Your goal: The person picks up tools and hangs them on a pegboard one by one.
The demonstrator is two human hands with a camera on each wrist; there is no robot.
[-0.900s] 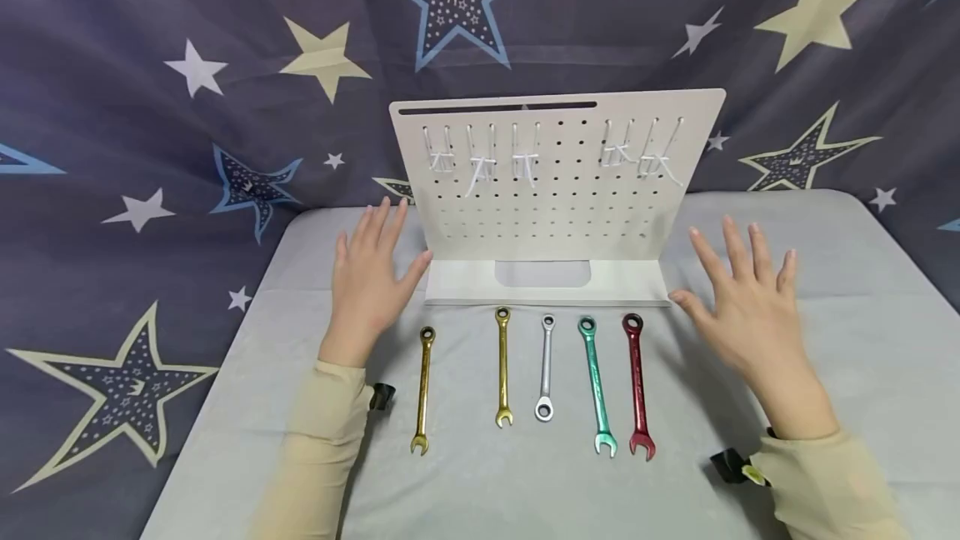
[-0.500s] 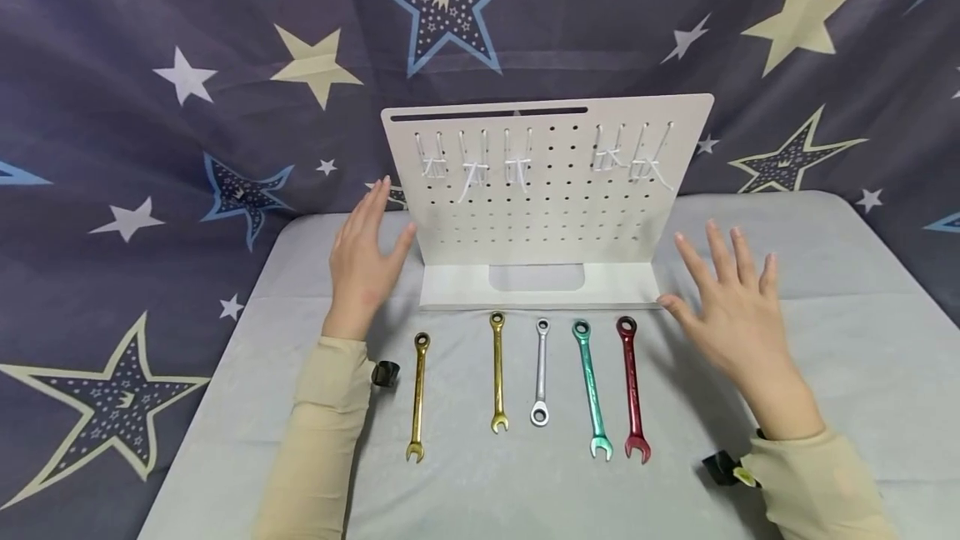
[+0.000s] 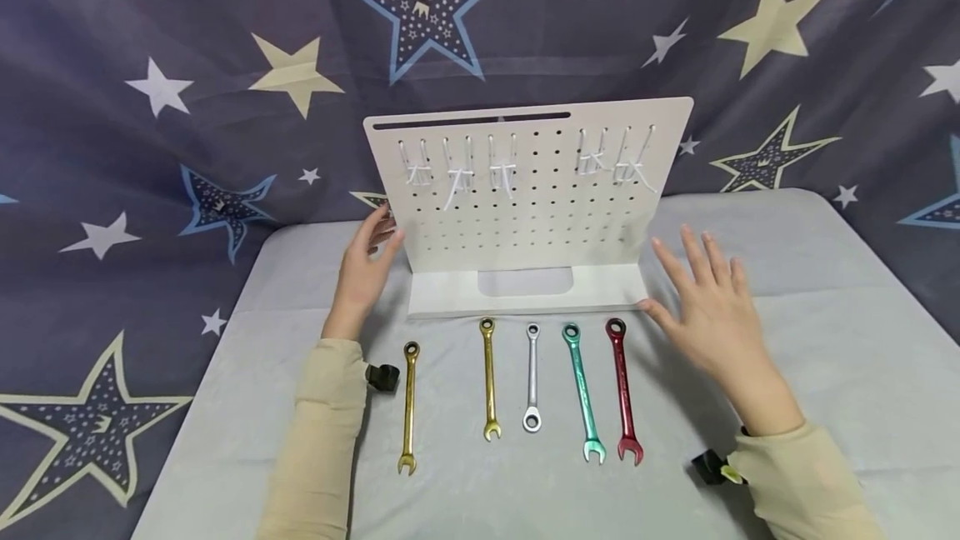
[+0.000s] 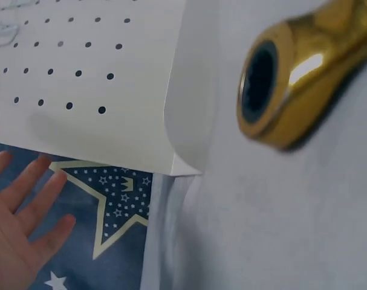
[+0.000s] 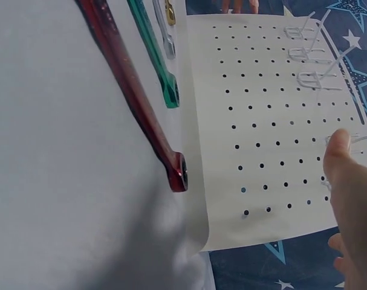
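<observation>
A white pegboard (image 3: 517, 255) stands upright on its base. My left hand (image 3: 362, 273) is at its left side, fingers relaxed and reaching round behind the edge; in the left wrist view those fingertips (image 4: 59, 178) show right by the edge. Spread wide and holding nothing, my right hand (image 3: 708, 315) is beside the right edge, thumb toward the base corner. In front of the board lie a gold combination wrench (image 3: 408, 407), a second gold wrench (image 3: 490, 377), a silver wrench (image 3: 532, 377), a green wrench (image 3: 582, 390) and a red wrench (image 3: 622, 390).
Several white wire hooks (image 3: 459, 177) hang in the board's upper rows, in a left and a right group. Grey cloth (image 3: 465, 498) covers the table. Behind it hangs a dark curtain (image 3: 592, 40) with stars. Each wrist wears a small black camera (image 3: 382, 377).
My left hand's fingers have bent in around the board's left edge. The right hand keeps its spread pose by the right edge. The head view has shifted slightly; the wrenches lie as before.
</observation>
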